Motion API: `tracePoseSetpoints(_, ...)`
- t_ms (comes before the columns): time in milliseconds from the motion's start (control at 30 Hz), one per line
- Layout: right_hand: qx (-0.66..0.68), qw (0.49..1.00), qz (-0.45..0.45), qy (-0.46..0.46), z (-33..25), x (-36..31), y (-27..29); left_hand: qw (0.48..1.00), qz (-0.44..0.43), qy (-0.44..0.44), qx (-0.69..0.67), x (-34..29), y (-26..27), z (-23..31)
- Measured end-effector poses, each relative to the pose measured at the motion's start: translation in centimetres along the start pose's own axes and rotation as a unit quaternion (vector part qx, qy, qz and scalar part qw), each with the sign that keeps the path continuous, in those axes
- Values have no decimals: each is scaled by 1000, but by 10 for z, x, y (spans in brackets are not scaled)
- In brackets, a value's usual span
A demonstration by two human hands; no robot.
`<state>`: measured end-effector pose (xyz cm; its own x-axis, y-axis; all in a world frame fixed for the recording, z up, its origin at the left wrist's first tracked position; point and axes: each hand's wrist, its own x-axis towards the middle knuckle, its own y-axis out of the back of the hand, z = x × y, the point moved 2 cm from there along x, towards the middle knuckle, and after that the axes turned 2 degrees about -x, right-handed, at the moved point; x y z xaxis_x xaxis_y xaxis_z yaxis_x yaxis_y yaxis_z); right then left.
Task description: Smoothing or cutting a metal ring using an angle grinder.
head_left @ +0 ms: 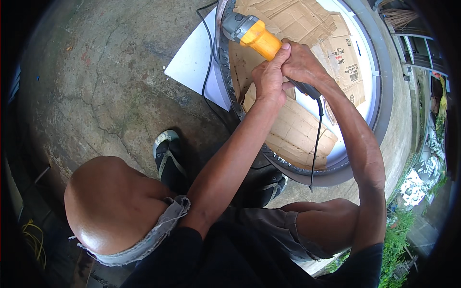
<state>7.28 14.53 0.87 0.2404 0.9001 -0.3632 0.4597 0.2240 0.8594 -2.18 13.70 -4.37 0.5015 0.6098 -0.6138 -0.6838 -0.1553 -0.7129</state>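
Observation:
Both my hands are closed round the body of a yellow angle grinder with a grey metal head. My left hand wraps the underside of its grip, and my right hand covers the grip from above, the two hands touching. The grinder's head sits at the left inner edge of a large round metal ring; whether it touches the ring I cannot tell. A black power cord hangs from the tool's rear end. Its disc is hard to make out.
Flattened brown cardboard lies inside the ring over a white surface. A white sheet pokes out to the left, crossed by a black cable. My shoes stand on the concrete floor. Green plants grow at the lower right.

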Motion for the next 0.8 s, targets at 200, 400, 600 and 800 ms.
tracePoseSetpoints(200,-7,1000,-9,20,0,-1,3,1000,-7,6,-12,-1,0,-1)
tracePoseSetpoints(400,3,1000,-18,10,0,-1,0,1000,-23,11,-18,-1,2,0)
tracePoseSetpoints(600,-9,1000,-22,11,-1,-3,3,999,-27,14,-10,1,1,-1)
tracePoseSetpoints(800,4,1000,-7,-10,-2,-1,2,1000,-24,18,-5,1,0,0)
